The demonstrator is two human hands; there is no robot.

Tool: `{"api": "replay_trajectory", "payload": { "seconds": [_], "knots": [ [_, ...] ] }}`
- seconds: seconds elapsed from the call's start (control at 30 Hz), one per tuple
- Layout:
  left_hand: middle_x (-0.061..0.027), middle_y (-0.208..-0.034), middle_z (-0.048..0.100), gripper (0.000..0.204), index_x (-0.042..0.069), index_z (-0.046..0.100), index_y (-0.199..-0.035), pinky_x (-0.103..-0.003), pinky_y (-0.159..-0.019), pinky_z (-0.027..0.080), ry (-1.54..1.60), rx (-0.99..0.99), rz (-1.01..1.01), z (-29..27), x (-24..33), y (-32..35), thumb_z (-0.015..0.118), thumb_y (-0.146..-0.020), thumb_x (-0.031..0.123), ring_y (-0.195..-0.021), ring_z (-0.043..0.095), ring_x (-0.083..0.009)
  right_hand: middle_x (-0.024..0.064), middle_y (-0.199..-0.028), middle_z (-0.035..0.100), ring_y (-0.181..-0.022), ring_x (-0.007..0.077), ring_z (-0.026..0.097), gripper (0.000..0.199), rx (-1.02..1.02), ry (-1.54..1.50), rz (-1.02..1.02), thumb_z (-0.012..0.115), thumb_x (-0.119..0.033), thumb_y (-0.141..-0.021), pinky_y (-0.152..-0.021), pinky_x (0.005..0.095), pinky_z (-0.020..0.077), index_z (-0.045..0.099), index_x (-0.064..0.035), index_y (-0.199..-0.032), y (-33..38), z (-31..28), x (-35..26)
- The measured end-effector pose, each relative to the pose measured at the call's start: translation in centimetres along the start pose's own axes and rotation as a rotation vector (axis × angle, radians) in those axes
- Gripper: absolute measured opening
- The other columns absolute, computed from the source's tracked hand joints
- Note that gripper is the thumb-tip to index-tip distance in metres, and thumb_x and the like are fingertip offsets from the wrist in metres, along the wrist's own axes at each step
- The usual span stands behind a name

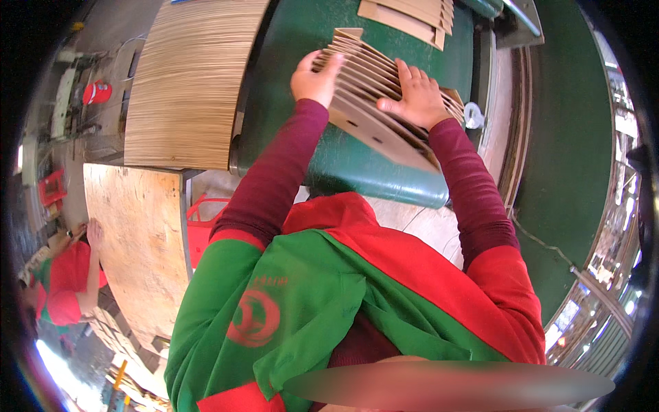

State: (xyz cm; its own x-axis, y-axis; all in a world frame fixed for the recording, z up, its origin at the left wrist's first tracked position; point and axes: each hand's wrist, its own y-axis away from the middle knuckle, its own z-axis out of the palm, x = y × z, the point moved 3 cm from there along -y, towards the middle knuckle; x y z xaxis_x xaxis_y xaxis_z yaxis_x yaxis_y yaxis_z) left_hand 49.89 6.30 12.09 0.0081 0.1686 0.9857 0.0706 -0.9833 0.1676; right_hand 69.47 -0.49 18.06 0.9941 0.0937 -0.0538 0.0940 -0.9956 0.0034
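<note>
My left hand (314,81) grips the left end of a fanned bundle of flat brown cardboard blanks (374,103). My right hand (416,99) lies flat on top of the same bundle, fingers spread over its upper edges. The bundle rests tilted on the green machine bed (357,168). Both forearms wear dark red sleeves and come up from the lower edge.
A tall stack of cardboard sheets (189,82) stands to the left. More folded blanks (412,15) lie at the top of the green bed. A plywood table (137,240) is at lower left, with another person in red (68,281) beside it.
</note>
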Motion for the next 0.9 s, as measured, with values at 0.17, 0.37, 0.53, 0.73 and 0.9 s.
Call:
{"api": "replay_trajectory", "payload": {
  "seconds": [0.17,0.37,0.53,0.73,0.9],
  "knots": [
    [-0.0046,-0.087,0.064,0.027,-0.001,0.064,-0.104,-0.025,-0.07,0.047,0.205,0.058,0.0,-3.2,-1.2,2.9,0.07,-0.083,0.016,-0.076,0.058,-0.0099,0.0205,-0.106,0.059,-0.1,0.0358,0.057,0.088,0.047,-0.013,0.035,0.044,-0.073,-0.079,-0.086,0.0473,0.0426,0.044,-0.0013,-0.13,1.1,0.8,-0.6],
    [-0.0012,-0.086,0.062,0.015,0.001,0.063,-0.098,-0.021,-0.068,0.045,0.057,-0.001,0.068,-5.2,-0.7,5.0,0.066,-0.084,0.008,-0.074,0.054,-0.0064,0.0191,-0.113,0.056,-0.107,0.0364,0.055,0.096,0.021,-0.058,0.079,0.056,-0.074,-0.07,-0.09,0.0465,0.0415,0.04,-0.0032,-0.133,0.8,-0.2,-0.4],
    [-0.0045,-0.096,0.063,0.013,0.001,0.062,-0.099,-0.024,-0.079,0.045,-0.028,-0.054,0.067,-5.7,-0.1,5.7,0.062,-0.087,0.007,-0.085,0.057,-0.01,0.0182,-0.116,0.056,-0.11,0.0349,0.054,0.108,0.061,-0.023,-0.05,0.066,-0.074,-0.058,-0.091,0.0444,0.0417,0.04,-0.0022,-0.135,1.9,-1.3,-1.2],
    [-0.0038,-0.094,0.062,0.012,0.002,0.06,-0.099,-0.024,-0.077,0.045,0.026,-0.048,0.08,-5.5,-0.9,5.4,0.06,-0.089,0.008,-0.083,0.056,-0.0093,0.0185,-0.105,0.06,-0.097,0.0342,0.06,0.078,0.023,-0.183,-0.042,0.06,-0.061,-0.075,-0.083,0.0437,0.0474,0.048,-0.0036,-0.127,1.7,-0.1,-0.7],
    [0.0,-0.086,0.057,0.012,0.003,0.056,-0.094,-0.022,-0.071,0.043,0.125,0.082,0.053,-3.9,-1.6,5.1,0.058,-0.091,0.014,-0.077,0.05,-0.0066,0.0213,-0.107,0.062,-0.089,0.0369,0.062,0.065,-0.034,-0.333,-0.103,0.064,-0.048,-0.079,-0.08,0.0406,0.0502,0.053,-0.0012,-0.123,3.1,0.1,-1.5]
  ]
}}
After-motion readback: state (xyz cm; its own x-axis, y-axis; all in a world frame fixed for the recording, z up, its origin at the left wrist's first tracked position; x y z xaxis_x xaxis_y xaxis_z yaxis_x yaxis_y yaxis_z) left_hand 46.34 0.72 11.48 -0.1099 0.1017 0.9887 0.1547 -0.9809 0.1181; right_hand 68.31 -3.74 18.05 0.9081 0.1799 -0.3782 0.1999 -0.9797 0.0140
